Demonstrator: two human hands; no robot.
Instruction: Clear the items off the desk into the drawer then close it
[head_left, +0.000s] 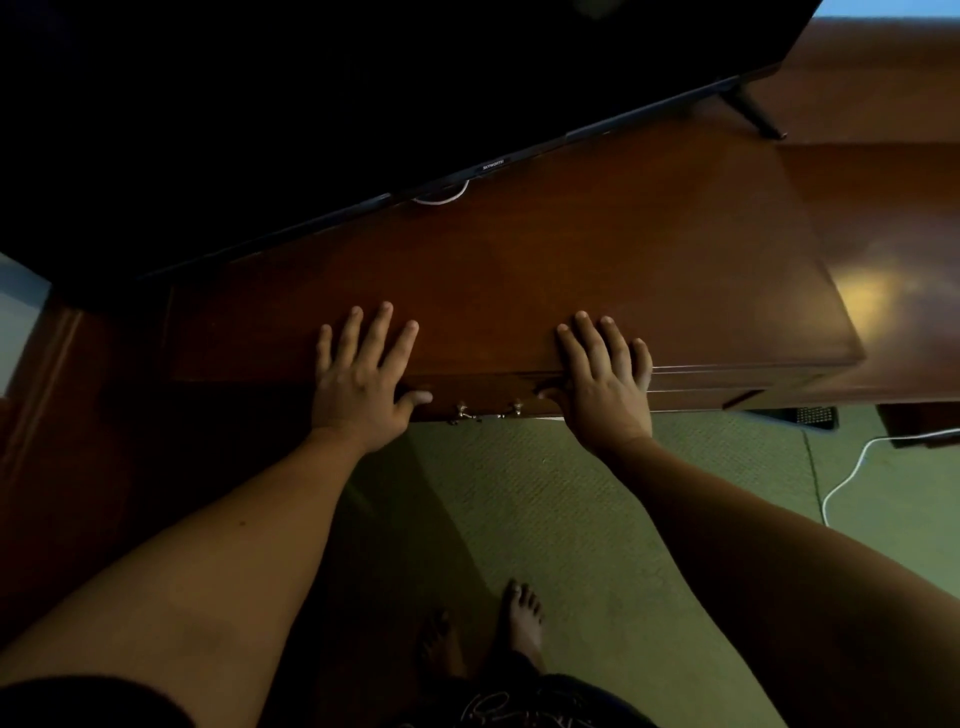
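Note:
The dark wooden desk (597, 249) runs across the middle of the head view, and I see no loose items on its top. My left hand (363, 369) lies flat on the front edge with fingers spread and holds nothing. My right hand (608, 379) lies flat the same way, a little to the right. Both thumbs hang over the front onto the drawer (488, 395), which sits flush with the desk front. Its brass handle (485, 413) shows between my hands.
A large black television (363, 104) stands along the back of the desk on a thin leg (753, 111). A white cable (441, 197) lies under its edge. Below is green carpet (571, 519) with my bare feet (524, 618) and another white cable (852, 473).

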